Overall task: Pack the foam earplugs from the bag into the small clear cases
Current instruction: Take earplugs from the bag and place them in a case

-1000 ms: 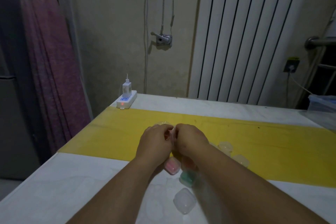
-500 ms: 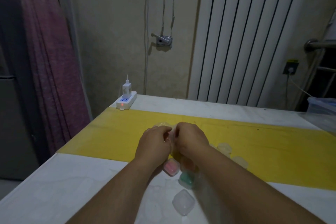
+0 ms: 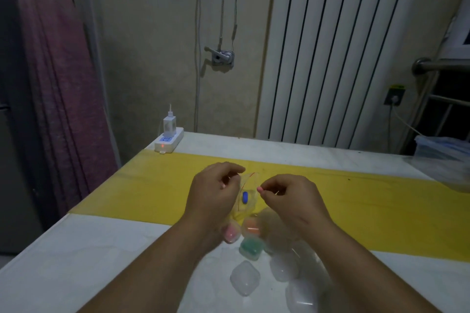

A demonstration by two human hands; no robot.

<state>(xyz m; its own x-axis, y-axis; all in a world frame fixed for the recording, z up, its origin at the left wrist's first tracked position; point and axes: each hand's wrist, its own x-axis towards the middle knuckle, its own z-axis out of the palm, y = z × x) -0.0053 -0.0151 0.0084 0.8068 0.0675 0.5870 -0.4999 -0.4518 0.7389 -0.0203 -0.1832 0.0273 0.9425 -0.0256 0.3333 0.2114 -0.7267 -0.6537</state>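
Note:
A small clear zip bag point(image 3: 250, 187) with a red seal line hangs between my two hands over the yellow strip. One blue foam earplug point(image 3: 245, 197) shows inside it. My left hand point(image 3: 216, 192) pinches the bag's left edge and my right hand point(image 3: 288, 197) pinches its right edge, so the mouth is spread. Below the bag stand small clear cases: one with pink earplugs point(image 3: 231, 233), one with orange point(image 3: 251, 226), one with green point(image 3: 250, 247). An empty closed case point(image 3: 245, 278) lies nearer to me.
More empty clear cases point(image 3: 283, 265) lie under my right forearm on the white table point(image 3: 76, 256). A white power strip with a charger point(image 3: 168, 138) sits at the far left corner. A clear plastic box point(image 3: 442, 148) stands at the far right edge.
My hands were pressed together around the bag; now they have drawn apart sideways, spreading the bag open so the blue earplug and the filled cases show.

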